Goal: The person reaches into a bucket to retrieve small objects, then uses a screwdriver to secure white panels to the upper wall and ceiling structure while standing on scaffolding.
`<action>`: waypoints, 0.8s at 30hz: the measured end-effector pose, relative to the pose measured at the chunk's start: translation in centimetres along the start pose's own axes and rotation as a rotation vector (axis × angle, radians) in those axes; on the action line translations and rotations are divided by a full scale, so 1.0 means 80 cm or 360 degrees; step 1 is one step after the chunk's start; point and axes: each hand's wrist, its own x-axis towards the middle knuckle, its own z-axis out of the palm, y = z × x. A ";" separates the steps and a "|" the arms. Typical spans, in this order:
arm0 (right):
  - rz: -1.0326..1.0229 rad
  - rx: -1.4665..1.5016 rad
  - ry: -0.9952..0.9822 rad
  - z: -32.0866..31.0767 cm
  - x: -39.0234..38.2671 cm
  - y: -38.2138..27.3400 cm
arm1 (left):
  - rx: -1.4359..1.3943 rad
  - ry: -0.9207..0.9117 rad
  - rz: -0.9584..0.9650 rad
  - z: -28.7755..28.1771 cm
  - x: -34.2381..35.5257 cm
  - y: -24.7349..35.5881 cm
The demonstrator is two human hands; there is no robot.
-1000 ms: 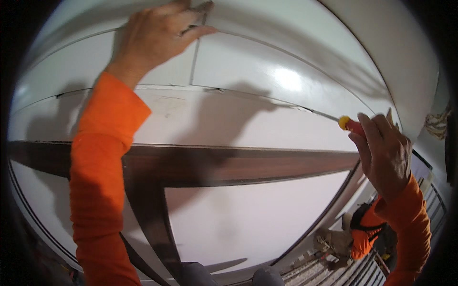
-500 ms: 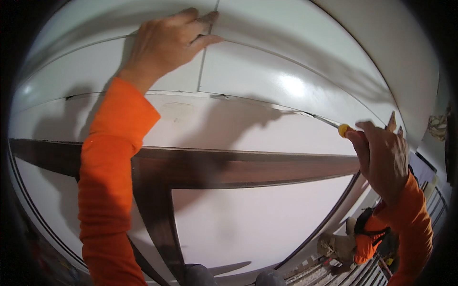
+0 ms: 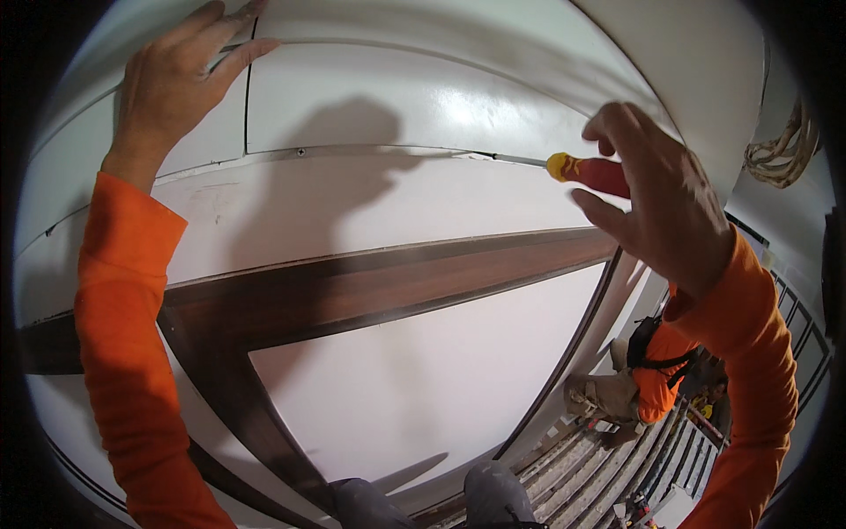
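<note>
A screwdriver (image 3: 599, 175) with a red and yellow handle lies nearly level, its thin shaft reaching left to the lower edge of a glossy white tile (image 3: 352, 70). My right hand (image 3: 674, 198) has the handle's end against its palm, with thumb and fingers loosely spread around it. The tip sits at the narrow gap under the tile; whether it is inside the gap is hard to see. At upper left my left hand (image 3: 176, 84) rests against the tiles beside a vertical joint, thumb and fingers stretched out. A small cross-marked piece (image 3: 301, 152) shows at the tile's bottom edge.
Below the tiles runs a dark brown wooden frame (image 3: 397, 282) around a white panel (image 3: 432, 370). A person in orange (image 3: 665, 375) is low at the right, near a slatted platform (image 3: 573, 472). Coiled cord (image 3: 784, 154) hangs at far right.
The view has swung right, so the tiles and my left hand appear farther left. My right hand's fingers have spread wider around the screwdriver handle.
</note>
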 end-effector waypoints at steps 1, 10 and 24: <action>-0.0265 -0.0089 0.0088 0.000 -0.001 0.003 | -0.0021 0.0054 0.0011 -0.001 0.001 0.004; 0.0039 -0.0475 -0.0275 0.000 -0.018 -0.025 | 0.0050 0.0038 0.0043 0.008 -0.004 -0.008; 0.0064 -0.0411 -0.0196 0.007 -0.005 -0.021 | 0.0065 0.0028 0.0043 0.010 -0.004 -0.002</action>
